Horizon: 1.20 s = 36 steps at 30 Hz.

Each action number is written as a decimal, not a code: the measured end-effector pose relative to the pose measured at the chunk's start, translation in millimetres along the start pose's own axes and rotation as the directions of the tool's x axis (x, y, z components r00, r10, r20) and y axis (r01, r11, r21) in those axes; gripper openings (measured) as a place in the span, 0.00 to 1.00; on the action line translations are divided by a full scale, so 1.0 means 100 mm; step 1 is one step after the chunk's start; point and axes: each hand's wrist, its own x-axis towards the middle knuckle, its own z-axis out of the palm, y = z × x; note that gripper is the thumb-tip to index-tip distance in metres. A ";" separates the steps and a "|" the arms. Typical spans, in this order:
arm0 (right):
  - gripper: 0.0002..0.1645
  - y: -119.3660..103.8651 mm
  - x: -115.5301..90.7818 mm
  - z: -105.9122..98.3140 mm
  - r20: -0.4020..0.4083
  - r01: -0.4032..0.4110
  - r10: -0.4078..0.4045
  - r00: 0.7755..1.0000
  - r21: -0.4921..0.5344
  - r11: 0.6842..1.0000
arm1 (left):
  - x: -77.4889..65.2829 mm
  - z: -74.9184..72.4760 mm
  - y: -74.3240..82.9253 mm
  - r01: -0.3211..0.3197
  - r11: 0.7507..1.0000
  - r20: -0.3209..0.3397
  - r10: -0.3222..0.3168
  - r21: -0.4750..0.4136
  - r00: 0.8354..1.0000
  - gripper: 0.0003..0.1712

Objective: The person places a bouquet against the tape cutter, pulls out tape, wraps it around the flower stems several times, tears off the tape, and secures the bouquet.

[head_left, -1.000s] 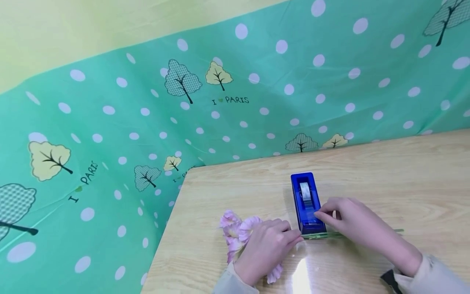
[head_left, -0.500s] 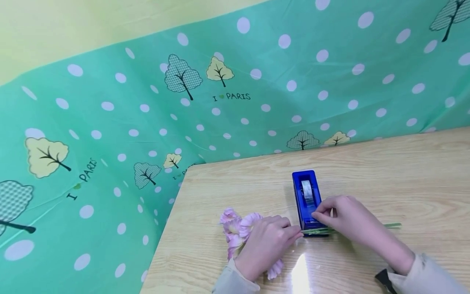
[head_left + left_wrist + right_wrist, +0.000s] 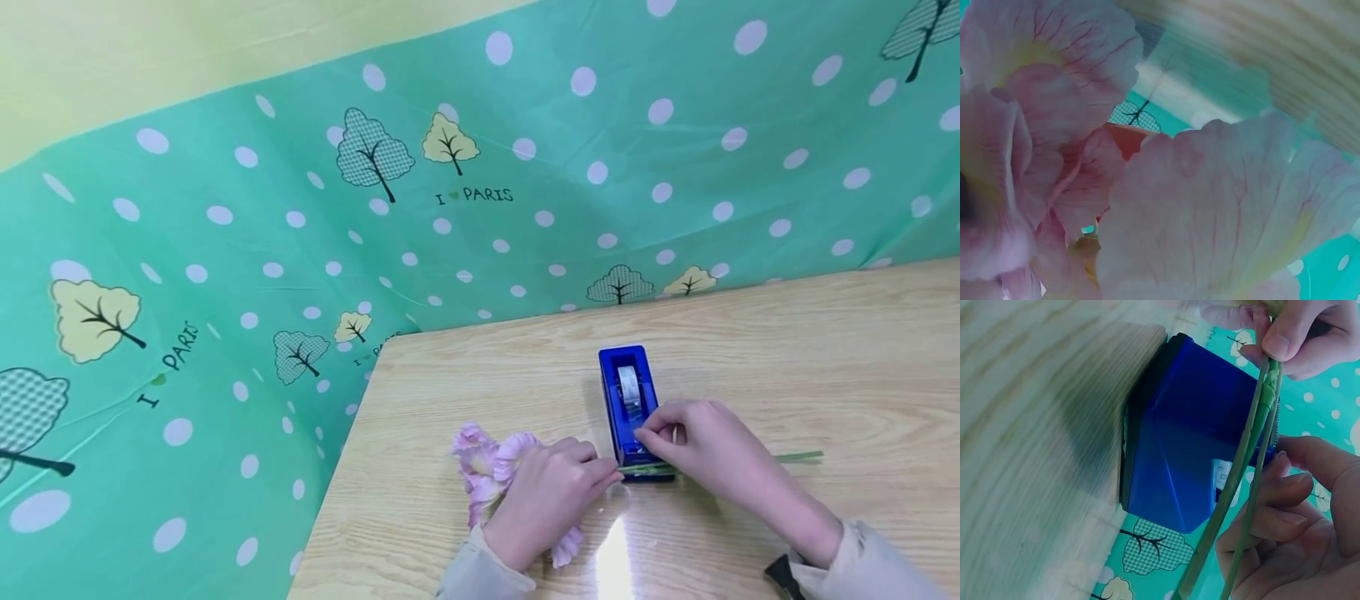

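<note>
My left hand (image 3: 551, 500) pinches the green stems (image 3: 1235, 472) of some artificial flowers (image 3: 480, 467) just below the blooms. Their pink and pale purple petals (image 3: 1197, 206) fill much of the left wrist view. The stems run rightward past the front of a blue tape dispenser (image 3: 612, 417), under my right hand (image 3: 708, 437). A roll of clear tape (image 3: 628, 387) sits in the dispenser. At its front cutter, my right thumb and forefinger pinch the tape end, though the clear film is hard to make out. In the right wrist view, the dispenser (image 3: 1185, 431) stands behind the stems.
A light wooden table (image 3: 840, 350) lies under everything, with a bright reflection near its front. Green dotted cloth (image 3: 525, 192) printed with trees hangs at the back and left. By the right sleeve (image 3: 862, 567) is a dark strap (image 3: 783, 575).
The head view has shifted slightly. The right fingers have moved a little left along the dispenser's front; the left hand still holds the stems in the same place.
</note>
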 end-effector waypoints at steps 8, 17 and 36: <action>0.06 -0.01 -0.02 0.02 -0.002 -0.024 0.024 1.000 0.042 0.999 | 0.02 -0.01 0.03 0.000 1.000 0.025 0.001 -0.020 1.000 0.11; 0.09 -0.03 -0.03 -0.03 0.026 -0.077 0.074 0.997 0.124 0.989 | 0.09 0.02 0.06 -0.017 1.000 0.025 0.017 -0.001 1.000 0.11; 0.10 -0.13 -0.13 -0.05 0.112 -0.119 0.110 0.988 0.076 0.990 | 0.13 0.01 0.05 0.024 0.999 0.031 -0.025 0.035 0.999 0.11</action>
